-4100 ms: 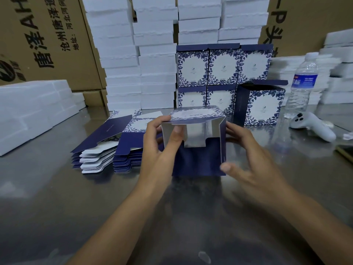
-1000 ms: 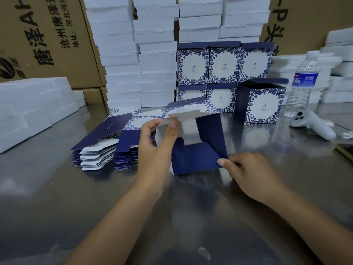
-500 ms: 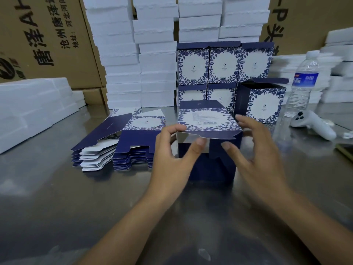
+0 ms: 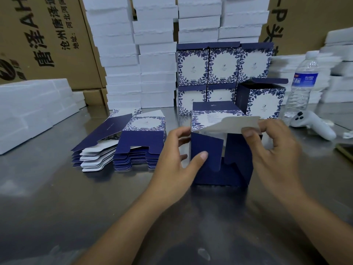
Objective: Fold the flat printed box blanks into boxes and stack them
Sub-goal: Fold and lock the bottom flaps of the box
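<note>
A half-made box point(image 4: 219, 165) is stood on the worktop point(image 4: 57, 197), with its open end turned to the person. Its left edge is gripped by the left hand point(image 4: 177, 159): the thumb is pressed on a dark blue flap and the fingers are curled round the side wall. The white flap point(image 4: 229, 124) at the top of the box is pinched by the right hand point(image 4: 273, 150) between thumb and finger. A gap is seen between the blue flaps, so this end is judged not yet closed.

A pile of flat blanks point(image 4: 137, 148) is laid just left of the box. Finished boxes point(image 4: 223, 67) are stacked behind it. An open box point(image 4: 263, 100) is set behind it to the right. A water bottle point(image 4: 303, 83) is seen further right.

The box is judged to be very light and made of thin card. The walls are likely stiff, but the folds are bent easily. It could be creased if squeezed hard. It is best held by the walls near the corners, and each flap taken by its free edge.
</note>
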`<state>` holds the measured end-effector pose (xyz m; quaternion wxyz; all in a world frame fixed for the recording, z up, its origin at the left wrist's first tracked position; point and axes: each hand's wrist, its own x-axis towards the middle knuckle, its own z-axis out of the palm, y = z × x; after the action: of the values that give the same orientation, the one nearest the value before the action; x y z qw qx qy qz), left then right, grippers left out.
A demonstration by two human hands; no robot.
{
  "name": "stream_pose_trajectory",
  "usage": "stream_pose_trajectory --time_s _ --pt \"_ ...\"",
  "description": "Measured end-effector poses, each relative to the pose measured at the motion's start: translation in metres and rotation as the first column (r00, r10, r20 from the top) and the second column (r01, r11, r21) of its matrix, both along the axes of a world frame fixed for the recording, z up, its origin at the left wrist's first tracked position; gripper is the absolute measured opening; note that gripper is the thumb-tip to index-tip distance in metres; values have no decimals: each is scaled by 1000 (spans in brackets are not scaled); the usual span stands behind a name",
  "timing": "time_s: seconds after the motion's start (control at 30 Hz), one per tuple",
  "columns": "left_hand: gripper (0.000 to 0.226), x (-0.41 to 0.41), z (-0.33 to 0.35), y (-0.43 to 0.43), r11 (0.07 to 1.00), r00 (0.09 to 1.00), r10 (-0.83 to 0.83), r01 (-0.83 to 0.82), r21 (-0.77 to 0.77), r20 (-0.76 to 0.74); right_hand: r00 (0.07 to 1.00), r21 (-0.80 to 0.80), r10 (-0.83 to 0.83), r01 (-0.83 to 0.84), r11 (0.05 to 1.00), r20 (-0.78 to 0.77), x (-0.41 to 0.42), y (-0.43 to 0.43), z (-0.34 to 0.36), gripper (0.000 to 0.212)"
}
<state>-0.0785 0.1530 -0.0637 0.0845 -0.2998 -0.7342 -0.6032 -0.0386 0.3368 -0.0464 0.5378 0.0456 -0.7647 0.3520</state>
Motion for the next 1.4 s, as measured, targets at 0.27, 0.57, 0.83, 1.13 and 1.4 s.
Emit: stream_pose_trajectory --time_s 0.27,0.57,0.83,1.13,1.4 --pt "29 -7 0 -4 942 938 318 -329 -71 -137 991 66 130 -129 989 -20 3 -5 2 14" --pt "41 0 12 -10 883 829 353 -449 -140 -433 984 53 178 -177 983 0 6 -7 1 16" --pt "36 -1 12 -9 875 799 382 -475 -97 -465 979 29 204 -204 979 0 6 -11 2 16" --pt "46 -7 6 -12 817 874 314 -447 -364 -370 977 14 210 -210 978 32 2 -7 0 16" --pt "50 -6 6 -11 806 859 319 -469 -362 -401 975 -5 215 -215 977 49 1 -6 -1 15"
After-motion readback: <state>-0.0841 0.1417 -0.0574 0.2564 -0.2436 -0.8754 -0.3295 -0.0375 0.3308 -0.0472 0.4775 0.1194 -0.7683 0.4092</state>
